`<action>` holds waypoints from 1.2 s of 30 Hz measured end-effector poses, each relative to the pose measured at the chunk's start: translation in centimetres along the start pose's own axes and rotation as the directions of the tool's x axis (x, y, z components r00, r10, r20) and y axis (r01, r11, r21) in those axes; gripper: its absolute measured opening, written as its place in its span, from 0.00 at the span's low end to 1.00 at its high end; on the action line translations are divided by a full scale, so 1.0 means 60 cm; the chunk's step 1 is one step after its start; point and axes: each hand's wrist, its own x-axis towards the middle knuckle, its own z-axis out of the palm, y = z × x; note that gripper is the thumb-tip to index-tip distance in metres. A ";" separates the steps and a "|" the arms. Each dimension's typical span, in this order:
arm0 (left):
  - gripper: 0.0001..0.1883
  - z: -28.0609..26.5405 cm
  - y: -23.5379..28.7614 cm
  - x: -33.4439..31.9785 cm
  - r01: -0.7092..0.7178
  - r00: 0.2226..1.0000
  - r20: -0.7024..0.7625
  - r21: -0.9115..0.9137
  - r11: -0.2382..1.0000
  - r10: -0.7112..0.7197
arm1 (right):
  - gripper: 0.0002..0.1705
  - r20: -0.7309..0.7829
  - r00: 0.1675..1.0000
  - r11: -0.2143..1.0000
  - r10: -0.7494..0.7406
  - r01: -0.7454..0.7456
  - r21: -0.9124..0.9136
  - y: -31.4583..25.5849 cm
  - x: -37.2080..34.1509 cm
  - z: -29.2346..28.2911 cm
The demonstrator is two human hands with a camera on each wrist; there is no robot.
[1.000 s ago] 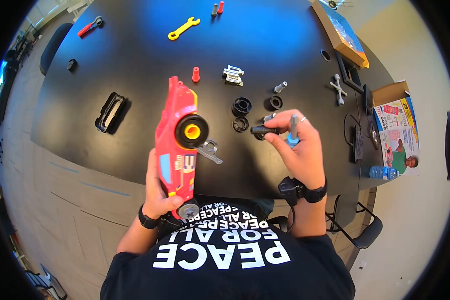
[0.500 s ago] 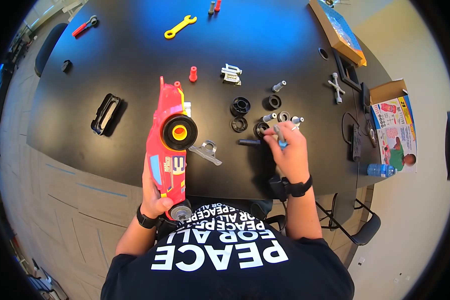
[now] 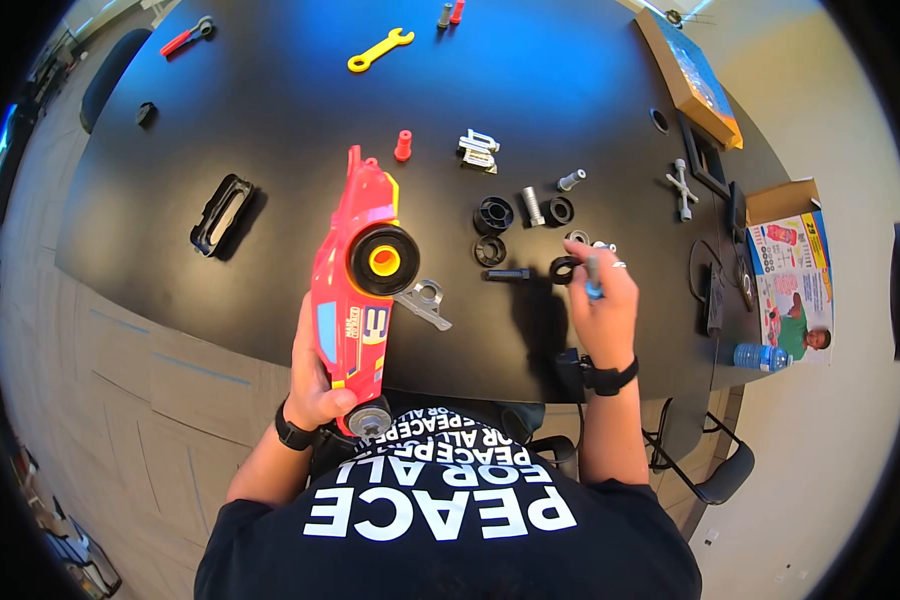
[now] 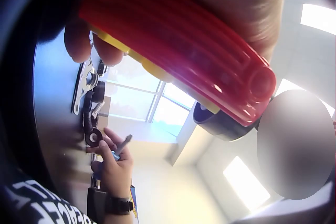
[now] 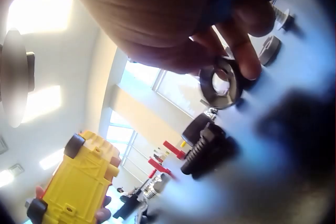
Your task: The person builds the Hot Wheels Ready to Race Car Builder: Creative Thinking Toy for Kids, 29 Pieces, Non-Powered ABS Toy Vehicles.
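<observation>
My left hand (image 3: pixel 320 385) grips the rear of a red toy car (image 3: pixel 355 290), held upright over the table edge, a black wheel with a yellow hub (image 3: pixel 384 260) facing up. The car's yellow underside (image 5: pixel 79 182) shows in the right wrist view. My right hand (image 3: pixel 605 305) pinches a black ring (image 3: pixel 562 270) between thumb and fingers, also visible in the right wrist view (image 5: pixel 207 95). A blue-handled screwdriver (image 3: pixel 593 280) is tucked in the same hand. A black bolt (image 3: pixel 506 274) lies left of the ring, and a grey bolt (image 3: pixel 533 207) lies farther back.
Black wheel parts (image 3: pixel 493 215), a silver engine piece (image 3: pixel 478 150), a red bolt (image 3: pixel 403 146) and a grey bracket (image 3: pixel 427 303) lie around the middle. A yellow wrench (image 3: pixel 381 50) lies farther back, a black tray-like part (image 3: pixel 220 215) at left. Boxes (image 3: pixel 790 265) and a bottle (image 3: pixel 760 357) are at right.
The black bolt was set down from my right hand. A grey bolt now lies farther back, beside the wheel parts, and my right hand has picked up the black ring. The car remains in my left hand.
</observation>
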 end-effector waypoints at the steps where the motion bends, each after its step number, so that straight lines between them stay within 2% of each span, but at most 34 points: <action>1: 0.69 0.000 0.002 0.001 -0.001 1.000 0.022 0.009 1.000 0.000 | 0.20 0.001 0.997 0.985 0.079 -0.079 0.152 -0.008 0.004 -0.009; 3: 0.69 0.004 0.005 0.002 0.009 1.000 0.027 0.010 1.000 -0.009 | 0.17 0.056 0.975 0.852 0.217 -0.217 0.476 -0.028 0.012 -0.019; 4: 0.69 0.004 0.007 0.003 0.019 0.999 0.043 0.007 1.000 -0.019 | 0.17 0.057 0.975 0.850 0.215 -0.215 0.480 -0.053 0.021 -0.025; 6: 0.69 0.005 0.007 0.003 0.019 0.999 0.050 0.011 1.000 -0.019 | 0.17 0.147 0.977 0.685 0.155 -0.213 0.696 -0.117 0.042 -0.033; 7: 0.70 0.008 0.010 0.004 0.028 0.998 0.052 0.002 1.000 -0.029 | 0.17 0.144 0.977 0.685 0.155 -0.211 0.698 -0.141 0.050 -0.030; 9: 0.71 0.014 0.013 0.005 0.034 0.998 0.056 -0.004 0.999 -0.033 | 0.17 0.199 0.974 0.587 0.109 -0.224 0.778 -0.181 0.067 -0.013; 12: 0.73 0.017 0.013 0.003 0.023 0.999 0.034 -0.010 1.000 -0.022 | 0.14 0.174 0.985 0.615 0.000 -0.137 0.776 -0.198 0.084 0.014; 15: 0.76 0.011 0.013 0.002 0.003 0.996 0.088 0.036 0.999 -0.006 | 0.12 0.127 0.989 0.598 -0.079 -0.055 0.800 -0.208 0.095 0.035; 23: 0.73 0.015 0.017 0.004 -0.002 0.991 0.135 0.024 1.000 -0.001 | 0.11 0.165 0.986 0.548 0.013 -0.145 0.824 -0.229 0.088 0.047; 26: 0.73 0.017 0.019 0.005 -0.009 0.991 0.134 0.020 1.000 0.006 | 0.11 0.140 0.988 0.560 -0.067 -0.079 0.825 -0.217 0.086 0.054; 29: 0.72 0.016 0.019 0.005 0.004 0.991 0.136 0.004 1.000 -0.005 | 0.12 0.072 0.993 0.587 -0.088 -0.007 0.809 -0.212 0.087 0.060; 31: 0.72 0.013 0.014 0.004 -0.020 0.989 0.145 0.015 1.000 0.018 | 0.14 0.034 0.989 0.692 -0.145 0.077 0.718 -0.210 0.090 0.058; 32: 0.72 0.014 0.015 0.004 -0.018 0.989 0.146 0.015 1.000 0.016 | 0.14 0.034 0.989 0.692 -0.143 0.075 0.718 -0.213 0.090 0.056; 34: 0.72 0.014 0.019 0.003 -0.009 0.989 0.148 0.015 1.000 0.007 | 0.14 0.106 0.992 0.731 -0.063 -0.027 0.682 -0.224 0.091 0.048; 36: 0.71 0.012 0.015 0.004 -0.020 0.988 0.154 0.017 1.000 0.017 | 0.16 0.069 0.993 0.749 -0.092 0.024 0.662 -0.225 0.089 0.041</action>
